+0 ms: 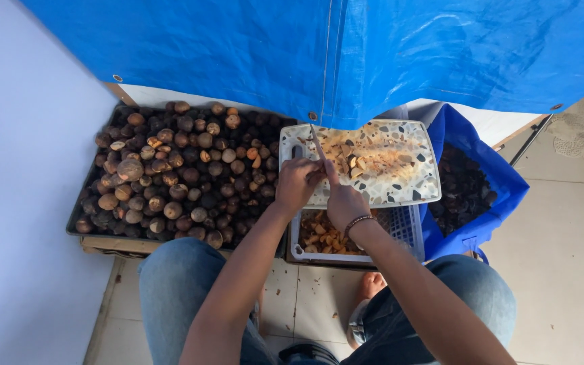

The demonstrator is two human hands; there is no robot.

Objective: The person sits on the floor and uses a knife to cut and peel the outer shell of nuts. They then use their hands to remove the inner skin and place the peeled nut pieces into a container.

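The speckled plastic cutting board (400, 177) lies across the white slatted plastic crate (407, 226); cut pieces (322, 238) lie in the crate beneath it. Left of the board sits the dark tray of round brown fruits (170, 172). Right of the board stands the blue fabric bag (481, 196). Behind the board hangs the blue tarpaulin (346, 51)

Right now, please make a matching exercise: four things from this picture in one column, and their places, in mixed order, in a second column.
Things:
1. tray of dark round fruits
2. speckled cutting board
3. blue bag
4. white crate

Places:
A. under the cutting board
B. far right
C. on top of the crate
D. far left

Pairs: 1-D, 2-C, 3-B, 4-A
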